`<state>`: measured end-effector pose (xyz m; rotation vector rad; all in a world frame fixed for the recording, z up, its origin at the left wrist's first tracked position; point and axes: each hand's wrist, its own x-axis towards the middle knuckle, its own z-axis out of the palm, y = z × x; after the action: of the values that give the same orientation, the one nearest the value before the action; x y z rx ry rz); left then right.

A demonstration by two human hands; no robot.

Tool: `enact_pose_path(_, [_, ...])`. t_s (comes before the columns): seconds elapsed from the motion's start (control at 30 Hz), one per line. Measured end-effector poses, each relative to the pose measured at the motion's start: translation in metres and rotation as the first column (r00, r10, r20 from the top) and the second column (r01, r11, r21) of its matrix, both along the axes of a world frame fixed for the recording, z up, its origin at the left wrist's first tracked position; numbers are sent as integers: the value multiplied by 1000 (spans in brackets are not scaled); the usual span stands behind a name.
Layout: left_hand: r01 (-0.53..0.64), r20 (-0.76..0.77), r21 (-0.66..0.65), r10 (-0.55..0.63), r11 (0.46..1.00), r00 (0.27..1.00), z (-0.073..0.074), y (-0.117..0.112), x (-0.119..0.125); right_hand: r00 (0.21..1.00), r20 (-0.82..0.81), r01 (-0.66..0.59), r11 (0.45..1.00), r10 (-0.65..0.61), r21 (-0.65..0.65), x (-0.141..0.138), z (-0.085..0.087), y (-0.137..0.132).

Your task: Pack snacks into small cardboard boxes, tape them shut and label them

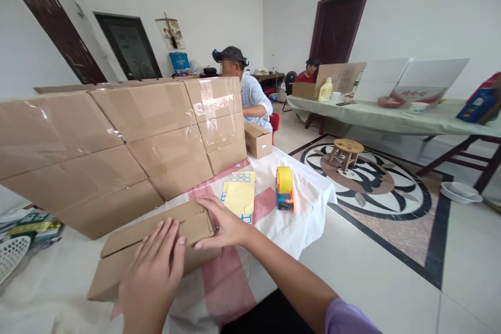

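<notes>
A long cardboard box point(190, 215) lies on the cloth-covered table in front of me, its top flaps folded down with a seam showing. My left hand point(154, 266) rests flat on the top of the box, fingers stretched out. Around the box's right end, my right hand point(225, 223) grips the corner, fingers on top and thumb at the near side. To the right of that hand are yellow label sheets point(239, 195) with blue-framed labels. Farther right stands a tape dispenser point(285, 190) with a yellow roll, orange and blue body.
Stacked taped boxes point(164, 141) form a wall behind my box. A smaller box point(258, 140) stands beyond it near a co-worker point(254, 94). A white perforated basket point(13, 255) is at far left. A wooden stool point(347, 148) stands on the patterned floor.
</notes>
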<state>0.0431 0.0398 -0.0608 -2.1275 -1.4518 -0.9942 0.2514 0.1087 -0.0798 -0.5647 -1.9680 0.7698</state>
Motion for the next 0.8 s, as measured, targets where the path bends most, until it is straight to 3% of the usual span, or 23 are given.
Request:
enact_pose_path(0.1, [-75, -10, -90, 74, 993, 997, -2, 0, 1, 989, -3, 148, 989, -148, 2, 37, -12, -18])
enact_pose_path(0.17, [-96, -14, -163, 95, 982, 995, -1, -1, -1, 916, -108, 394, 917, -386, 64, 77, -17, -29])
enact_pose_path(0.23, [-98, -16, -208, 97, 973, 995, 2, -3, -2, 710, -264, 686, 726, -653, 49, 124, -18, -33])
enact_pose_path(0.27, [-91, -11, -216, 91, 972, 996, 3, -4, -2, 565, -309, 792, 608, -765, -58, 147, -18, -32])
enact_pose_path(0.3, [-85, -4, -218, 86, 972, 996, 6, -5, 0, 450, -308, 824, 523, -838, -218, 168, -17, -28])
enact_pose_path(0.33, [-84, 7, -220, 87, 972, 996, 9, -6, 1, 406, -275, 786, 486, -872, -382, 186, -16, -23])
enact_pose_path(0.4, [-105, 37, -246, 117, 964, 992, 15, -9, 7, 472, -199, 700, 502, -859, -508, 210, -15, -10])
enact_pose_path(0.47, [-143, 78, -301, 174, 943, 982, 21, -12, 12, 600, -146, 602, 564, -787, -565, 217, -15, 2])
enact_pose_path(0.53, [-188, 178, -337, 258, 923, 950, 26, -16, 16, 698, -122, 520, 617, -706, -591, 213, -15, 8])
enact_pose_path(0.63, [-190, 460, -271, 301, 944, 835, 30, -22, 18, 759, -145, 447, 671, -634, -591, 197, -15, 5])
enact_pose_path(0.73, [-42, 777, -89, 95, 995, 622, 31, -27, 24, 773, -222, 388, 721, -594, -574, 172, -13, -10])
enact_pose_path(0.8, [12, 865, 27, -29, 1000, 501, 31, -29, 36, 787, -281, 331, 760, -549, -559, 151, -9, -23])
